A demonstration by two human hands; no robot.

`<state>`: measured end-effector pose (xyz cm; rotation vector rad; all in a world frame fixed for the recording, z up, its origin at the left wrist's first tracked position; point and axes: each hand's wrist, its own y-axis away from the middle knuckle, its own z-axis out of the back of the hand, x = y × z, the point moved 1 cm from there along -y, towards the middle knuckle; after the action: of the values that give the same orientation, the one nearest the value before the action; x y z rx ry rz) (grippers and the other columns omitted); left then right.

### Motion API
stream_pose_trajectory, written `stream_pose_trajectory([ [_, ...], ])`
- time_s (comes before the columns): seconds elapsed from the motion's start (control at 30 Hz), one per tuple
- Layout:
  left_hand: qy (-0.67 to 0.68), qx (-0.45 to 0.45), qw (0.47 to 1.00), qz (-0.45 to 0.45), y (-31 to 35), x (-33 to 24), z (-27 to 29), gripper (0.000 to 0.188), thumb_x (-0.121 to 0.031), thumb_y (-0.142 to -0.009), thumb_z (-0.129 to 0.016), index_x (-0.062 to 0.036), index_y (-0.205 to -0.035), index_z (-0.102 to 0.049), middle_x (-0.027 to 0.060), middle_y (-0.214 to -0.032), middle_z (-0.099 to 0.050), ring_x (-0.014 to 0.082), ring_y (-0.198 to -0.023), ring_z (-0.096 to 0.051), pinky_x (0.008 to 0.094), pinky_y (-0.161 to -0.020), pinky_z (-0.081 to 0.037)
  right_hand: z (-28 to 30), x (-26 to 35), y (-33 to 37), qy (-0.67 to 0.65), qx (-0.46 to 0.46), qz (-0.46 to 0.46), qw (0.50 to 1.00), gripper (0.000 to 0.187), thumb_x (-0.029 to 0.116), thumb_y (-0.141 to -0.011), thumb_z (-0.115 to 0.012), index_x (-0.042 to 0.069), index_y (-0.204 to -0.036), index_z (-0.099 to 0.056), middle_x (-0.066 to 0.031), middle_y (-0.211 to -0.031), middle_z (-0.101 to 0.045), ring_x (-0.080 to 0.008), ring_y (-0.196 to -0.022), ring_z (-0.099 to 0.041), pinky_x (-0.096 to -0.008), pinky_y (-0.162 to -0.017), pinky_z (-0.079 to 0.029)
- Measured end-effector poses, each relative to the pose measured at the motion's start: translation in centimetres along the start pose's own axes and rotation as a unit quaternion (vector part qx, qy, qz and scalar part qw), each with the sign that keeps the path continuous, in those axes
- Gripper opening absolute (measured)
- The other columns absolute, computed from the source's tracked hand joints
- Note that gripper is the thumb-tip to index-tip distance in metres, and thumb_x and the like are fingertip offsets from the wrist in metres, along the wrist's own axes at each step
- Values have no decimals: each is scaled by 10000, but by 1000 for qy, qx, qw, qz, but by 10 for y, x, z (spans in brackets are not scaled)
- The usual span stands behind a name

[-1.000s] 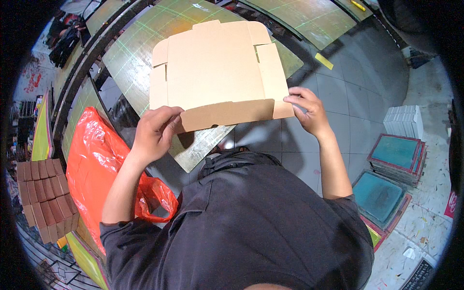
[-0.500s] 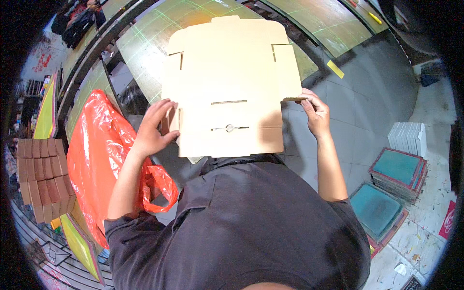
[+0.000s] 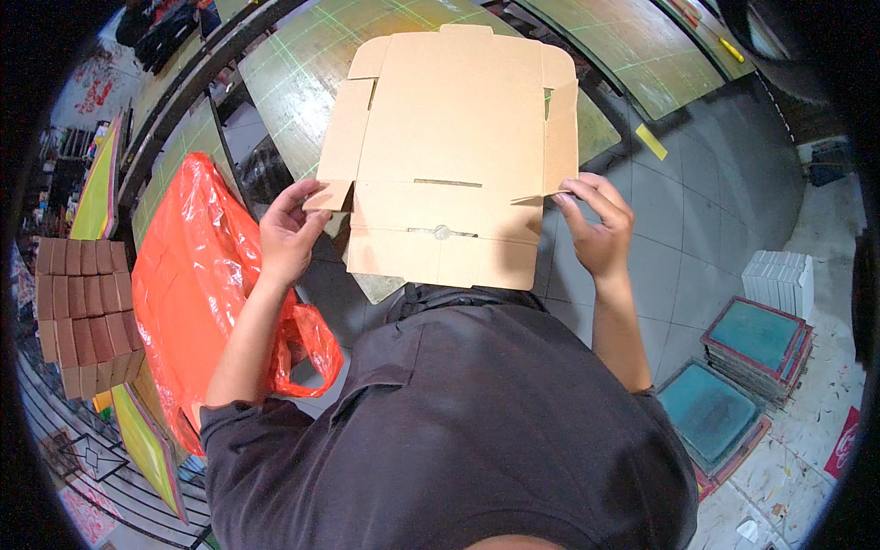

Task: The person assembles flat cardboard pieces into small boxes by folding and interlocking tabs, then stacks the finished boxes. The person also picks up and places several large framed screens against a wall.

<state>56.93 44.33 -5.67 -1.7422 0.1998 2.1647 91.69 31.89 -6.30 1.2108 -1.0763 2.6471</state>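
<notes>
A flat die-cut cardboard box blank [image 3: 454,119] lies in front of me, with side flaps, slots and a small round spot near its near edge. My left hand [image 3: 291,234] pinches a small flap on the blank's left side, bent at its crease. On the right side, my right hand [image 3: 598,225] pinches the matching flap between thumb and fingers. Both side panels tilt up a little along their creases. Under the blank is a greenish worktable board [image 3: 293,82] marked with green lines.
A red plastic bag [image 3: 197,293] stands left of my left arm, beside stacked brown boxes [image 3: 87,307]. At right are teal framed screens [image 3: 710,412] in piles and a white stack [image 3: 777,282]. A yellow strip [image 3: 651,142] lies beyond my right hand.
The blank's side panels have bent upward along their creases. My left hand has shifted its grip onto the small left flap, while my right hand still holds the right one.
</notes>
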Motion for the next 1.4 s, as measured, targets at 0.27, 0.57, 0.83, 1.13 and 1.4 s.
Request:
stream_pose_trajectory([
  [0.27,-296,120,910,-265,-20,-58,-25,262,49,-733,-560,0,-990,-572,127,-896,-623,219,-797,-617,293,-707,-483,1,-6,-5,-12,20,-2,1000,148,67,-662,-695,19,-792,-642,-132,-845,-623,-242,-766,-608,-291,-689,-469],
  [0.57,-391,-3,919,55,-20,-9,-13,484,-168,-729,-638,56,-1113,-445,216,-983,-526,323,-895,-538,364,-786,-436,0,-21,6,-40,7,-56,998,135,45,-672,-676,17,-797,-634,-119,-854,-627,-215,-782,-605,-279,-707,-466],
  [0.83,-34,-12,993,114,-20,-24,-20,566,-19,-741,-629,-42,-1254,-391,22,-687,-537,61,-581,-486,199,-512,-407,5,-20,2,-63,42,-25,997,162,-49,-720,-628,-30,-878,-599,-119,-943,-593,-167,-819,-583,-246,-732,-477],
  [1.13,-255,71,944,-196,-14,-29,-35,210,-51,-761,-584,-6,-966,-598,138,-801,-598,250,-715,-594,294,-625,-462,-1,3,-11,-2,42,5,999,189,14,-659,-681,16,-842,-633,-143,-968,-595,-222,-820,-618,-284,-710,-489],
  [1.4,-357,3,880,-313,-33,-29,-49,169,-141,-724,-658,-96,-884,-625,157,-927,-578,300,-793,-591,334,-650,-471,-6,13,-8,58,-7,28,998,175,54,-653,-685,17,-817,-635,-166,-911,-606,-259,-795,-618,-298,-701,-484],
])
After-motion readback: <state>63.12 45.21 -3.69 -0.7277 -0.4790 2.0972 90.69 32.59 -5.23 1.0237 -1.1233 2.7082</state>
